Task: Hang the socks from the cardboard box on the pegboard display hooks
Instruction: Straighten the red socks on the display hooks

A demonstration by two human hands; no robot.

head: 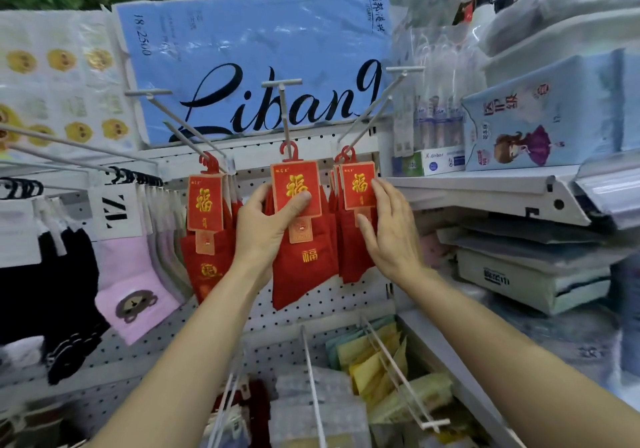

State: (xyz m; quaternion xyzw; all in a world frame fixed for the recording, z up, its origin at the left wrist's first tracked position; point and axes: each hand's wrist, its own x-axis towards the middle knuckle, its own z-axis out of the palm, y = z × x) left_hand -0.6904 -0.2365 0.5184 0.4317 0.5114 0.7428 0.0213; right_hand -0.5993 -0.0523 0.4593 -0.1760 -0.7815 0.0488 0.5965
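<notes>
My left hand [268, 229] grips the middle pack of red socks [301, 236] — thumb pressed on its red-and-gold card, fingers curled behind — while the pack hangs by its red hanger on the centre hook [284, 115] of the pegboard [332, 295]. My right hand [389, 236] lies flat and relaxed, fingers straight, against the front card of the right-hand bundle of red socks [356, 205], which hangs on the hook [375, 108] just beside. A third bundle of red socks [206, 225] hangs to the left of my left hand on its own hook [183, 125]. Further left hang pink socks with a bear face [133, 291] and black socks [45, 274]. Above the pegboard stands a blue pack lettered "Libang" [252, 63] — to the right, shelves [485, 187] carry boxed goods. Below, yellow and green packets [377, 361] hang on lower hooks.
</notes>
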